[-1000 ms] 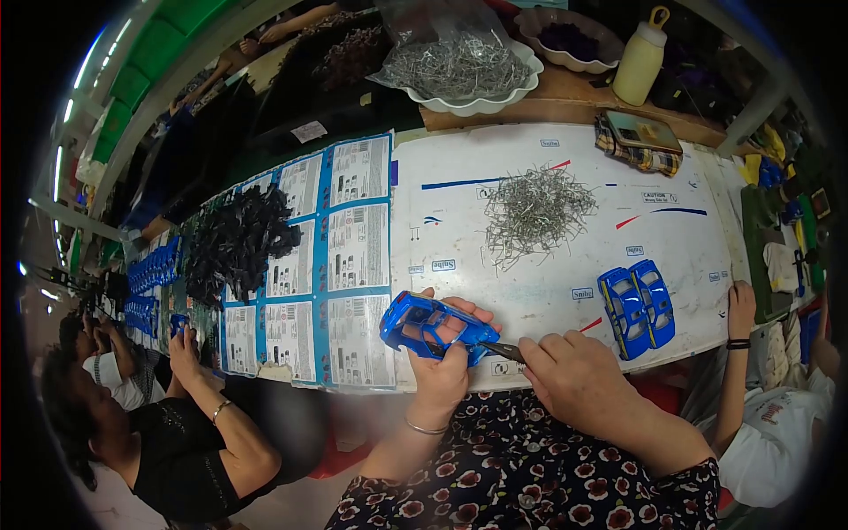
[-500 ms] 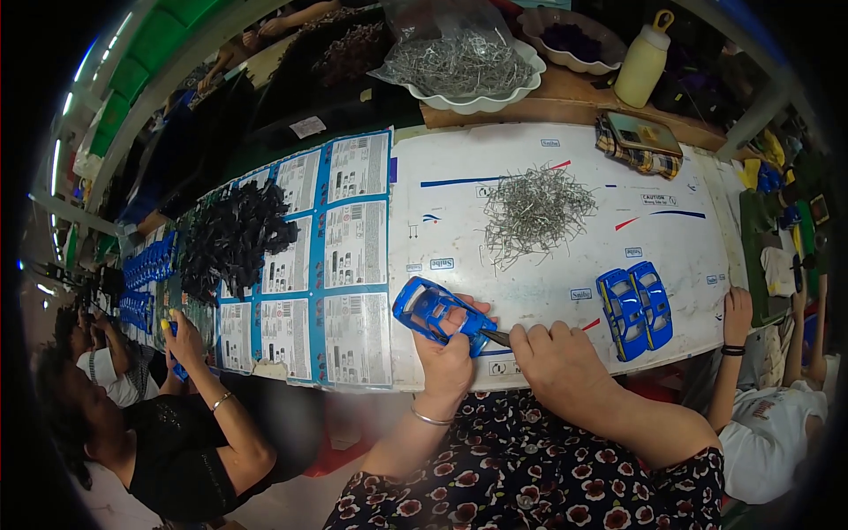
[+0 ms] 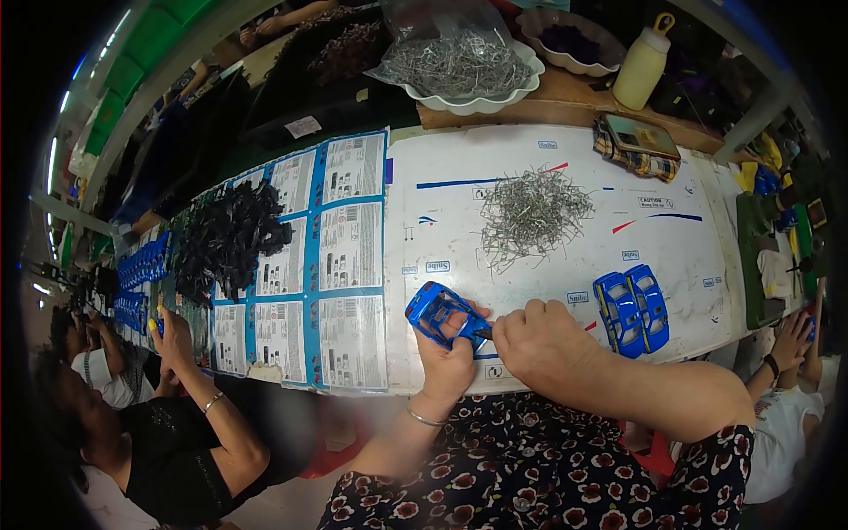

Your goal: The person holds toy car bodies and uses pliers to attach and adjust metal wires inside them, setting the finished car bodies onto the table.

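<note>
My left hand (image 3: 450, 364) is closed around a blue toy car body (image 3: 427, 309), a shell with open window gaps, tilted over the table's near edge. Against the car's right end sits my right hand (image 3: 546, 343), its fingers wrapped round a slim dark tool (image 3: 483, 333). Only the tool's tip shows, touching the car; its kind is hidden by my fingers. To the right, two more blue car bodies (image 3: 629, 311) lie side by side. Beyond my hands is a loose heap of thin silver metal pins (image 3: 537, 218).
Black plastic pieces (image 3: 231, 238) are piled on printed sheets (image 3: 352, 247) at left. A white scalloped bowl (image 3: 481, 104) of metal pins, a pale bottle (image 3: 641, 66) and a phone on checked cloth (image 3: 638, 146) stand at the back. People sit at both sides.
The car has shifted slightly right and turned a little. My right hand has come in closer to it, and my right forearm is lifted more. The person at right has drawn an arm back.
</note>
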The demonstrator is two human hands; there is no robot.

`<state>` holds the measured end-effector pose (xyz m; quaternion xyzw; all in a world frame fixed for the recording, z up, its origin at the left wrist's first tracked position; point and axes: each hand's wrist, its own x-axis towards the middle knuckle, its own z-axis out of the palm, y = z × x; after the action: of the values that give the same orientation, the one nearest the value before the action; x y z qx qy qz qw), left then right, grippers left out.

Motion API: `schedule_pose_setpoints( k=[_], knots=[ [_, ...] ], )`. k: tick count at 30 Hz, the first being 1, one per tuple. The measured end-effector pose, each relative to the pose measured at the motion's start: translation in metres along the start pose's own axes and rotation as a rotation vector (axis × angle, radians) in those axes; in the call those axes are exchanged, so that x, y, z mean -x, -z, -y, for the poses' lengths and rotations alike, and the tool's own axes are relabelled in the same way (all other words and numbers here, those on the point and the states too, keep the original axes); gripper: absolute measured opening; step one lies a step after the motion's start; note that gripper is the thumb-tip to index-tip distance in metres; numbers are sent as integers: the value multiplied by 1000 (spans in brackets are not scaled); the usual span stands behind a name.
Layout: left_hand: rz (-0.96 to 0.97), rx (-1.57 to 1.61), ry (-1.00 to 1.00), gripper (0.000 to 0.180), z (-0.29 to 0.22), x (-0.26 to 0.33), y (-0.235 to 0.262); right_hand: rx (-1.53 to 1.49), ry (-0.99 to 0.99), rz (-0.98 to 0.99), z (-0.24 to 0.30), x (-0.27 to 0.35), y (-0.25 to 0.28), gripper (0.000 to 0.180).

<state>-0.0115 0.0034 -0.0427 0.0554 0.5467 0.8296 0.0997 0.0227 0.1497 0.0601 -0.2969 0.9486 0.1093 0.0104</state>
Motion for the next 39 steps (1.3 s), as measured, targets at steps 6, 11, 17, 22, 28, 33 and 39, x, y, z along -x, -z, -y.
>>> schedule_pose_setpoints(
  k=[6,11,17,22,28,33,39],
  knots=[
    [20,-16,-28,45,5,-2,4,-95,63,57,-16,-9,7,17],
    [34,-36,-34,51,4,-2,5,-108,111,95,-20,-19,13,15],
    [67,-139,-62,55,10,-2,10,-203,103,94,-29,-24,1,15],
    [18,-99,-48,56,16,-2,12,-222,107,211,-28,-34,14,11],
    [34,-202,-73,56,30,-2,19,-206,165,288,-24,-36,28,6],
    [3,-205,-97,59,15,0,7,-250,103,213,-29,-33,16,9],
    [10,-139,-78,61,16,-3,8,-312,39,195,-33,-24,-6,16]
  ],
)
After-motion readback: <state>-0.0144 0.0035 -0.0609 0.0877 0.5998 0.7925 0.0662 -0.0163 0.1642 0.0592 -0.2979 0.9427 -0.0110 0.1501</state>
